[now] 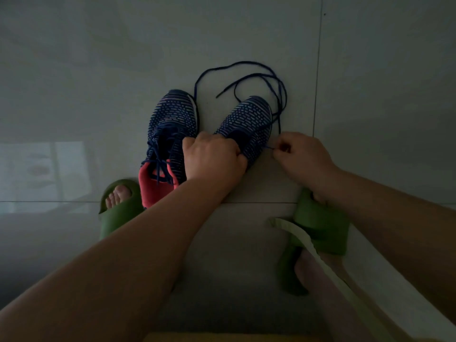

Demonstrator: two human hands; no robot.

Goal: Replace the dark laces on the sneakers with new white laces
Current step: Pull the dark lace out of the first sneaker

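Currently my right hand (299,156) has a narrow pinch grip on the dark lace (246,75) right where it exits the side of the right sneaker (249,119); my left hand (213,156) is curled over that shoe's collar, pinning it to the floor (98,70). Most of that lace looks already out, lying in loose loops on the tiles beyond the toes, with only a short run apparently left in the eyelets. Left sneaker (170,124) sits just beside it, fully laced, untouched. Green slippers (118,213) on my feet flank the work; a pale strip (296,238) lies across the right one, could be a white lace, can't confirm. For this step: pull outward along the eyelet axis, not upward, keep left-hand pressure steady so the shoe doesn't drag, and re-pinch close to the eyelet each time. Watch the loops ahead: they cross, so may knot if yanked.
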